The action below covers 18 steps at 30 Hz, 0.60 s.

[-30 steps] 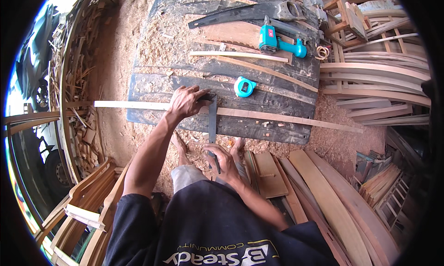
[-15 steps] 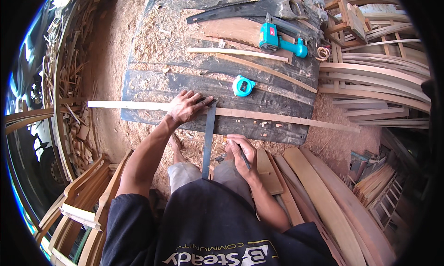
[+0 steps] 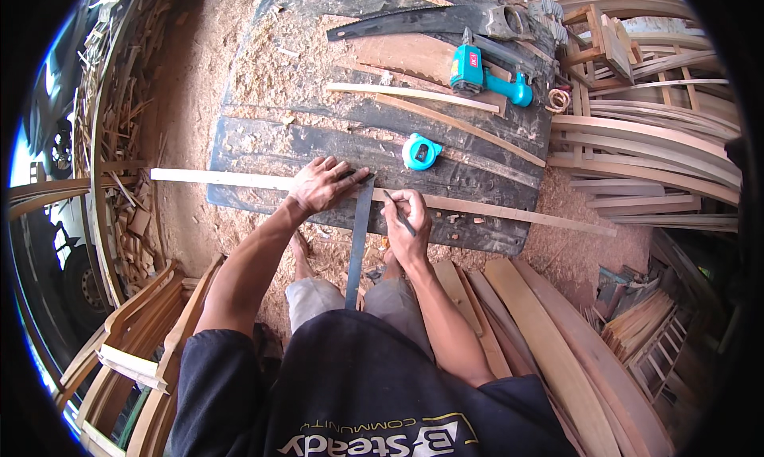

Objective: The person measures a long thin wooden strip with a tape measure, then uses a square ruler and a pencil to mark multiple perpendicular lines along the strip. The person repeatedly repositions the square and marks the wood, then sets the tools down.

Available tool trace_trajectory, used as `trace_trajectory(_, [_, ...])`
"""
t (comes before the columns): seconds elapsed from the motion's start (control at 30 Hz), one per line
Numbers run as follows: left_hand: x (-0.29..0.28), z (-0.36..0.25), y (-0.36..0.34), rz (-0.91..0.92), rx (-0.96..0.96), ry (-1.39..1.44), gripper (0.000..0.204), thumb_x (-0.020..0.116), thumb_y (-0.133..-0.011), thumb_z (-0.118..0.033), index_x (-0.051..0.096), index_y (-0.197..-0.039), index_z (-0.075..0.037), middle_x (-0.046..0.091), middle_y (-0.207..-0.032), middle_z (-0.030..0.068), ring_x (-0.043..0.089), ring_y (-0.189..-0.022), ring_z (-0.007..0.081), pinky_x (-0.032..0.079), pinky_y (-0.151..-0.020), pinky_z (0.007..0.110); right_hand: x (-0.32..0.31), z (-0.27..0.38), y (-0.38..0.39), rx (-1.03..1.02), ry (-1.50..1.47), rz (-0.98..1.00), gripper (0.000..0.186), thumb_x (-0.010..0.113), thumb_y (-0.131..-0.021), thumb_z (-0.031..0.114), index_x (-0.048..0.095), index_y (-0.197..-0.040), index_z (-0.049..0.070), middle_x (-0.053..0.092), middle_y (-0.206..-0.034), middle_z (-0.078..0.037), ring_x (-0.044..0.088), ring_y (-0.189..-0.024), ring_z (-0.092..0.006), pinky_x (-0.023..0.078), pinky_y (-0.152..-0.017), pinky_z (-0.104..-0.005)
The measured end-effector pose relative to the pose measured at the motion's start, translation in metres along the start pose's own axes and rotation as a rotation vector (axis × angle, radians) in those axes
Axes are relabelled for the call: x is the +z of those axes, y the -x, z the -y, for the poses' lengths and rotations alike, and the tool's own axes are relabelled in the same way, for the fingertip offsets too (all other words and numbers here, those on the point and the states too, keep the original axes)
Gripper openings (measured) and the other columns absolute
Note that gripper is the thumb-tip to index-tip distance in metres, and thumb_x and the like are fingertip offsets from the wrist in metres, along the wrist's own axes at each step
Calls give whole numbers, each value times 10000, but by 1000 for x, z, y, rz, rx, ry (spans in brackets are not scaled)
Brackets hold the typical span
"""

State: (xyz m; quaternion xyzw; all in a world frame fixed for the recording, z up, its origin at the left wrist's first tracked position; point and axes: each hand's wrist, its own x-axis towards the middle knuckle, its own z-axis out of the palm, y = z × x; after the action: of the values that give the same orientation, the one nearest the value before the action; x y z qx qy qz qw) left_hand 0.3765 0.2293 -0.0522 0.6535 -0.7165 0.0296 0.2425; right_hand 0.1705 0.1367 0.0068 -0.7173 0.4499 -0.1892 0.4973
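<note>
A long, thin wooden strip (image 3: pixel 493 208) lies across the near part of the dark work surface, its pale left end jutting past the edge. My left hand (image 3: pixel 322 185) is closed over the strip and over the dark stock of a try square, pressing both together. The square's metal blade (image 3: pixel 360 246) crosses the strip and points back toward my body. In my right hand (image 3: pixel 409 225) is a dark pencil (image 3: pixel 401 214), gripped between the fingers. Its tip is at the strip, just right of the blade. My left palm hides part of the strip.
Beyond the strip sit a turquoise tape measure (image 3: pixel 421 151), a turquoise air nailer (image 3: pixel 487 79) and a handsaw (image 3: pixel 430 21). Wood shavings and loose strips (image 3: pixel 461 129) cover the work surface (image 3: pixel 318 143). Curved timber pieces (image 3: pixel 652 139) are stacked at the right, boards (image 3: pixel 549 322) at the near right.
My right hand has moved forward and slightly left, bringing the pencil from beside my knee up to the strip at the square's blade. My left hand stays in place.
</note>
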Motion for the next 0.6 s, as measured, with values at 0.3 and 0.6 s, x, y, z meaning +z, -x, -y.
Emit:
trace_trajectory(0.3, [5, 0, 3, -1, -21, 0, 556, 708, -879, -343, 584, -1410, -235, 623, -960, 18, 605, -823, 210, 504, -738, 346, -1, 9, 11, -417, 214, 125, 82, 725, -855, 36, 675, -917, 16, 736, -985, -159, 732, -870, -307, 576, -729, -374])
trace_trajectory(0.6, [-4, -3, 2, 154, -169, 57, 460, 627, -944, -374, 600, -1382, -236, 630, -977, 34, 620, -915, 229, 504, -825, 376, 0, 13, 61, -112, 347, 272, 266, 586, -1003, 272, 660, -1002, 17, 696, -833, -188, 687, -784, -379, 527, -717, -459])
